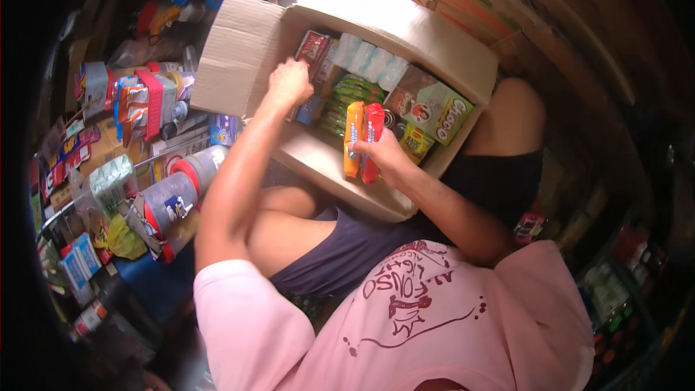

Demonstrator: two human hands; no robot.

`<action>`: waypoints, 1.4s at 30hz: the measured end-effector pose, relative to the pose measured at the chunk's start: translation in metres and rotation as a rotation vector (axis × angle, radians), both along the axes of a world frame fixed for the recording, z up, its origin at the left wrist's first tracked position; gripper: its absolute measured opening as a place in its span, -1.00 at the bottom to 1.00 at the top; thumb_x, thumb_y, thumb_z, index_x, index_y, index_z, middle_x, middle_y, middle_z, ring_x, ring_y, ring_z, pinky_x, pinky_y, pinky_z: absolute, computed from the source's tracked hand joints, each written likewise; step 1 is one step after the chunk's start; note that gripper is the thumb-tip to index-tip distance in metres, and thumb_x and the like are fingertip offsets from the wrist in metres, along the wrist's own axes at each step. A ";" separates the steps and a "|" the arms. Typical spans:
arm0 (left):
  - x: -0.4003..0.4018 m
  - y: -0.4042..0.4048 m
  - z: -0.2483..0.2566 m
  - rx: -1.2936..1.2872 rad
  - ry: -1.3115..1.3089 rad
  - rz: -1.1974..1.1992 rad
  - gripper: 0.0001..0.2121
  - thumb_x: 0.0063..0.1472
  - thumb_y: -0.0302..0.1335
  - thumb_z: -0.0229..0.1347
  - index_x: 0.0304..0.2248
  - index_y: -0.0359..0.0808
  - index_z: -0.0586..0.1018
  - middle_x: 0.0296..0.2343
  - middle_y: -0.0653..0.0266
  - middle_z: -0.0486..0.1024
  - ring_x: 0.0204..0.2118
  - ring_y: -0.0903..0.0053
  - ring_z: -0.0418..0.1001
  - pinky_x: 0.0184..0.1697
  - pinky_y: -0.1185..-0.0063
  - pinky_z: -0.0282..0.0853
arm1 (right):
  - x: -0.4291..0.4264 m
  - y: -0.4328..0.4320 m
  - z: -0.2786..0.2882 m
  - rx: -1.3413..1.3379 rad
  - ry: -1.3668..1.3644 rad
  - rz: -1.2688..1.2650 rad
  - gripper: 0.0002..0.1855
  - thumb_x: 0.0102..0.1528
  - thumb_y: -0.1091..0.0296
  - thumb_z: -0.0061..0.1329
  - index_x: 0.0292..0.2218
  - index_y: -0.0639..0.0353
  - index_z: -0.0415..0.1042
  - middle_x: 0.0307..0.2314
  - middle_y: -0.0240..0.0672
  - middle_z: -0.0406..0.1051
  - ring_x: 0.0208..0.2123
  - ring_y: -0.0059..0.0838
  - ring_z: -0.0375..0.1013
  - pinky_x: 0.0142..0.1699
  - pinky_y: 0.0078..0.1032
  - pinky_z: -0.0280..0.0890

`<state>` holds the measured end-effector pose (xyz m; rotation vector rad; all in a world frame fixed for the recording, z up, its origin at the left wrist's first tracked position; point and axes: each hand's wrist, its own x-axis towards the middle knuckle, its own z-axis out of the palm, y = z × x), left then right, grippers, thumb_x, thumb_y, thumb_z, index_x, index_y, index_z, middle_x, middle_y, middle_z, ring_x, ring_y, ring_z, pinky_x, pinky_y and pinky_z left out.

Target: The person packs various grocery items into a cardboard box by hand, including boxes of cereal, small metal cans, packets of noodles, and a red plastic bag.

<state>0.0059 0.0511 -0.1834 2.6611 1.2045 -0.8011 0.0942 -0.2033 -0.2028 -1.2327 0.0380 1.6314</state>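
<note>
An open cardboard box [347, 152] sits in front of me, filled with packaged goods. My right hand [385, 155] holds two slim snack packs over its near side, an orange pack [354, 138] and a red pack [373, 144], with the thumb across them. Fingers curled, my left hand [291, 82] is at the box's left side, next to a red carton [313, 46]; what its fingertips touch is hidden. Inside are green packets [353, 95], wrapped white packs [372, 60], a green-and-brown Choco carton [429, 106] and a yellow packet [416, 143].
A box flap [236, 57] juts out to the left. Beyond it stand clear plastic jars [171, 206] with red lids and a pink basket [149, 103] among many packets. Stacked cartons [472, 0] rise at the upper right. My bent legs [304, 244] flank the box.
</note>
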 end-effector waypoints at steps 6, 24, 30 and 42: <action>0.012 -0.071 0.088 -0.747 -0.194 0.348 -0.32 0.28 0.03 0.06 0.13 -0.44 0.38 -0.40 -0.03 0.59 -0.32 0.29 0.59 -0.20 0.36 0.46 | -0.006 -0.008 0.010 0.143 0.074 -0.080 -0.42 0.00 0.52 0.17 0.04 0.19 0.27 -0.21 -0.36 0.42 -0.18 -0.52 0.45 -0.05 -0.45 0.39; 0.045 -0.111 0.103 -1.305 -0.464 0.460 -0.45 0.07 -0.27 0.37 0.02 -0.25 0.48 -0.19 0.32 0.57 -0.11 0.66 0.48 -0.04 0.58 0.38 | 0.114 -0.068 0.146 0.359 0.131 -0.066 -0.25 0.12 0.47 -0.15 0.31 0.30 0.00 0.19 -0.04 0.21 0.22 -0.23 0.26 0.22 -0.27 0.28; 0.033 -0.189 0.029 -1.348 -0.265 0.451 -0.21 0.13 -0.21 0.34 0.23 -0.45 0.28 0.05 -0.01 0.46 0.11 0.36 0.42 0.21 0.50 0.28 | 0.169 -0.133 0.139 0.175 -0.234 -0.225 -0.42 0.19 0.46 -0.14 0.23 0.29 0.15 0.03 -0.06 0.40 0.04 -0.27 0.44 0.11 -0.29 0.38; 0.020 -0.236 -0.013 -1.427 -0.120 0.555 -0.17 0.29 -0.54 0.12 0.39 -0.19 -0.15 0.15 0.20 0.34 0.12 0.43 0.38 0.20 0.51 0.26 | 0.229 -0.235 0.132 -0.050 -0.595 -0.584 -0.64 0.25 0.37 -0.02 0.05 0.22 0.37 -0.20 -0.25 0.54 -0.24 -0.44 0.55 -0.13 -0.47 0.47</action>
